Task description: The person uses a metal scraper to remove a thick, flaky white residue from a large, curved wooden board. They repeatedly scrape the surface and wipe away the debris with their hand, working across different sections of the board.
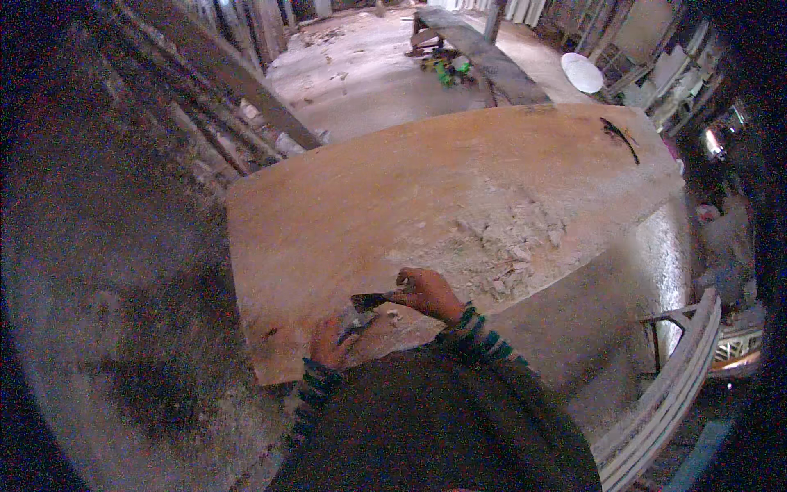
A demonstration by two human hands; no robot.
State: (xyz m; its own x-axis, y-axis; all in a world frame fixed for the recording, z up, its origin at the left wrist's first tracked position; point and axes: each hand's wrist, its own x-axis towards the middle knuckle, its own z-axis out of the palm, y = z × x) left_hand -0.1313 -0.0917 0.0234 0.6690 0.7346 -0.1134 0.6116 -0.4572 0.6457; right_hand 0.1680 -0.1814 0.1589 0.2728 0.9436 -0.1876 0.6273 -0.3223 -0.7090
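Pinching a dark, flat-headed tool (367, 301) in the right hand (428, 293), at 5 o'clock from the middle of the view. Pressing thumb and fingertips together on its handle with hardly a gap; pointing the broad end toward 9 o'clock, over a wide orange-brown board (320, 213). Cannot tell contact from clearance there.

Curling the left hand (328, 340), at 7 o'clock, around a slim blue-grey tool (357, 331); pointing it toward 2 o'clock, close to the dark tool. Too blurred to tell the exact bend of those fingers.

Wearing striped, dark green cuffs (484, 340) on both wrists. On the board, toward 2 o'clock from the right hand, pale crumbled flakes (516, 242); near the far edge, also at 2 o'clock, a dark curved strip (620, 139). Beyond, at 1 o'clock, a long narrow bench (484, 57). At 4 o'clock, long pale slats (672, 394).
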